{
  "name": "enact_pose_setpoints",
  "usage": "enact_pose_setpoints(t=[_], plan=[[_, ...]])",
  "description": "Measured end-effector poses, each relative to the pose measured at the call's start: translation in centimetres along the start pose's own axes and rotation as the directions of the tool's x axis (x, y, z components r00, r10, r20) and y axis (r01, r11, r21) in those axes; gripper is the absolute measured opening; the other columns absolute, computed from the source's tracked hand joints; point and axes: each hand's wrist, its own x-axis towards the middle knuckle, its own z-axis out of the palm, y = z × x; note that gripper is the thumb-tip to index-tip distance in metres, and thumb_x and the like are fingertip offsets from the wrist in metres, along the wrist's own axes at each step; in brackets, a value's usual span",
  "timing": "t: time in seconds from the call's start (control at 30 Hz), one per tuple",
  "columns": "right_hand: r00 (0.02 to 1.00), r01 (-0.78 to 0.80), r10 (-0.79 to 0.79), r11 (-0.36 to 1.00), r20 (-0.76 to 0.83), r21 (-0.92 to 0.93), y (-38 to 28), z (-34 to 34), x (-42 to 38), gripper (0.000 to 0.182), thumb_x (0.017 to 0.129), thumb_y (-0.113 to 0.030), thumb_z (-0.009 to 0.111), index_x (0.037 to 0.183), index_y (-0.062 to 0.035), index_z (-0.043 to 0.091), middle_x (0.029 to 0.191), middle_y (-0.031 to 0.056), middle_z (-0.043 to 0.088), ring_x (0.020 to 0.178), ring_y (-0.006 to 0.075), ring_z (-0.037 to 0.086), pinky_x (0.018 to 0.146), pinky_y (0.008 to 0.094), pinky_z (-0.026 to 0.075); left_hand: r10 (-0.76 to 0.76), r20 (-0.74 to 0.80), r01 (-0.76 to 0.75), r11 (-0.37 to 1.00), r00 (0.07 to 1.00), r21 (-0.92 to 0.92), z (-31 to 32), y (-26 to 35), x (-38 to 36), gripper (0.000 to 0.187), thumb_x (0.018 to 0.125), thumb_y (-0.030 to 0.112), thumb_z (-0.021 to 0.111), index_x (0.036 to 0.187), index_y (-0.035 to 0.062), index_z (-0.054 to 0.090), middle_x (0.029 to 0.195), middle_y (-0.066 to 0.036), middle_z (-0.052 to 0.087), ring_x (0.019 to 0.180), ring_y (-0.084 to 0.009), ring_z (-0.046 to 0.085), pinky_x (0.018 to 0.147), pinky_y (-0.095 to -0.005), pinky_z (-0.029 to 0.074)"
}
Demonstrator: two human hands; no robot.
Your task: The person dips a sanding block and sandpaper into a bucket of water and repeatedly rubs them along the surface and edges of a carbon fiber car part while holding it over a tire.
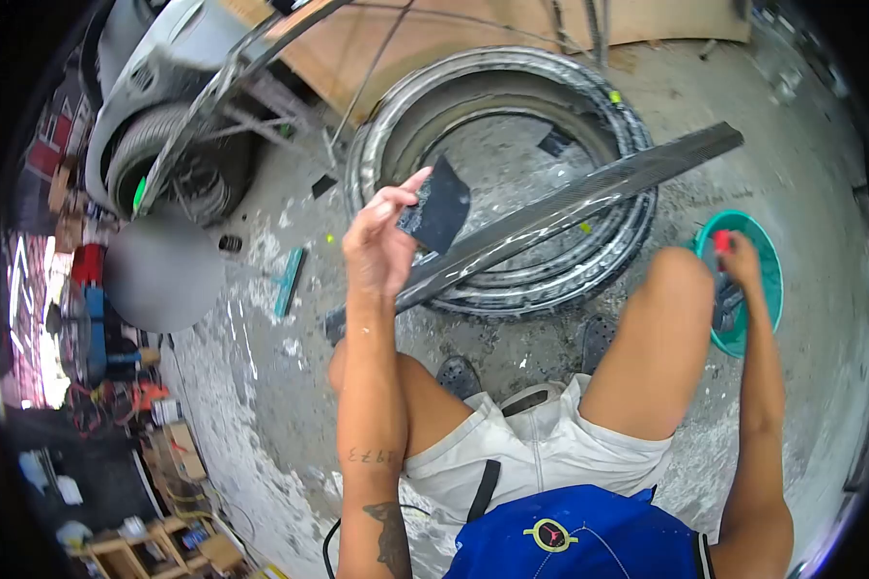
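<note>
Raised over the long dark strip (570, 201), my left hand (386, 232) pinches a square of black sheet (438, 207) by its left edge. The glossy strip lies slantwise across a stack of tires (396, 130), beneath that hand. At the right, my right hand (741, 259) is closed on a small red object (722, 241) over the green bucket (774, 280). Something dark and grey sits inside the bucket below the hand.
A teal tool (289, 282) and a small black piece (323, 186) lie on the wet, stained floor. A car wheel (169, 159) stands at the upper left, beside a metal frame. Boxes (185, 452) and a wooden rack (130, 558) occupy the lower left.
</note>
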Motion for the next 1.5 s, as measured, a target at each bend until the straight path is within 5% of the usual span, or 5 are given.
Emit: enact_pose_setpoints(t=[0.33,0.87,1.0,1.1,1.5], plan=[[0.971,-0.204,-0.024,0.423,0.236,0.883,-33.3,-15.3,4.8,0.058,0.096,-0.025,0.070,0.147,-0.0085,0.047,0.116,0.0078,0.067,0.095,0.0158,0.068,0.079,0.0263,0.052,0.028,-0.085,-0.018,0.993,0.996,0.120,0.7,-0.8,-0.9,0.067,0.075,-0.007,0.073,0.136,0.0022,0.046,0.135,-0.020,0.059,0.115,-0.0239,0.063,0.099,-0.0374,0.055],[0.627,-0.560,-0.588,0.115,0.511,0.820,-43.1,-5.5,-2.9,0.069,0.102,-0.055,0.050,0.155,-0.0129,0.036,0.122,0.0036,0.061,0.096,0.0133,0.062,0.079,0.0275,0.050,0.050,-0.091,-0.043,0.996,0.995,0.082,2.6,-2.2,-1.5,0.066,0.077,-0.009,0.073,0.136,0.0017,0.045,0.125,-0.019,0.064,0.109,-0.0233,0.067,0.096,-0.0352,0.056],[0.590,-0.552,-0.627,0.146,0.508,0.821,-42.7,-4.9,-3.0,0.085,0.097,-0.072,0.043,0.156,-0.0107,0.037,0.128,0.0051,0.059,0.101,0.0152,0.062,0.084,0.0294,0.050,0.622,0.317,-0.559,0.239,0.716,0.794,3.9,-3.6,-1.8,0.048,0.083,-0.018,0.059,0.128,-0.0010,0.053,0.111,-0.016,0.071,0.098,-0.0246,0.073,0.092,-0.0374,0.057],[0.581,-0.478,-0.676,0.167,0.453,0.862,-42.5,-5.2,-3.2,0.090,0.094,-0.077,0.040,0.155,-0.0106,0.039,0.131,0.0055,0.058,0.103,0.0158,0.061,0.086,0.0298,0.050,0.490,0.709,-0.686,-0.269,0.507,0.676,3.8,-4.1,-1.3,0.046,0.078,-0.018,0.062,0.121,-0.0006,0.060,0.107,-0.015,0.073,0.099,-0.0264,0.073,0.092,-0.0411,0.057],[0.609,-0.680,-0.601,-0.061,0.517,0.730,-42.5,-5.9,-3.5,0.060,0.102,-0.030,0.061,0.153,-0.0086,0.038,0.135,0.0057,0.058,0.120,0.0162,0.058,0.106,0.0339,0.046,0.451,0.826,-0.730,-0.428,0.338,0.533,6.4,-5.8,-3.1,0.030,0.083,0.006,0.075,0.110,0.0126,0.063,0.123,-0.015,0.069,0.098,-0.0213,0.075,0.105,-0.0453,0.046]])
